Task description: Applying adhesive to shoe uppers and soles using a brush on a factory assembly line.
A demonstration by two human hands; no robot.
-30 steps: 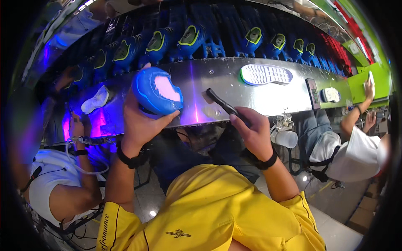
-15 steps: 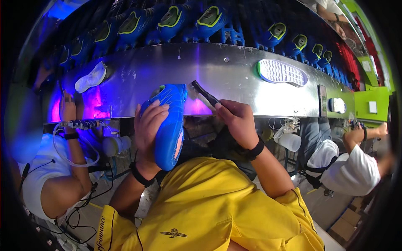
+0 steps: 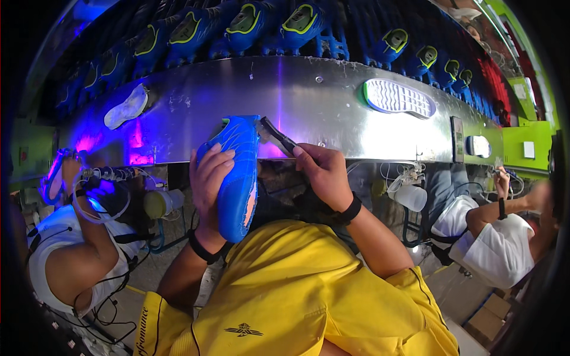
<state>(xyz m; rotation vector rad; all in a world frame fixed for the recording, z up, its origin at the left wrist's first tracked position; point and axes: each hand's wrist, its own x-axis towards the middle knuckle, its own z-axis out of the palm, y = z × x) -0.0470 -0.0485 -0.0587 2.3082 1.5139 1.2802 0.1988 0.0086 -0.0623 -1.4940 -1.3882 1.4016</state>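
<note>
My left hand point(image 3: 212, 178) is wrapped round a blue shoe upper point(image 3: 238, 172), held on its side in front of me above the bench's near edge. A pale, rough-edged patch shows along its underside. In my right hand point(image 3: 325, 178) is a slim black brush point(image 3: 279, 136), pinched between thumb and fingers. Its tip is at the heel end of the shoe upper, close to the edge; whether it touches cannot be made out.
On the metal bench point(image 3: 196, 101) lie a white sole point(image 3: 126, 107) at left and a ridged white sole point(image 3: 399, 98) at right. Blue shoe uppers point(image 3: 243, 19) line the rack behind. Co-workers sit either side; the left one's hand is by a shoe point(image 3: 53, 178). Beneath hangs a white container point(image 3: 409, 197).
My right hand has moved left, bringing the brush tip to the heel end of the shoe upper. The shoe upper has shifted slightly left. Both co-workers' arms have moved.
</note>
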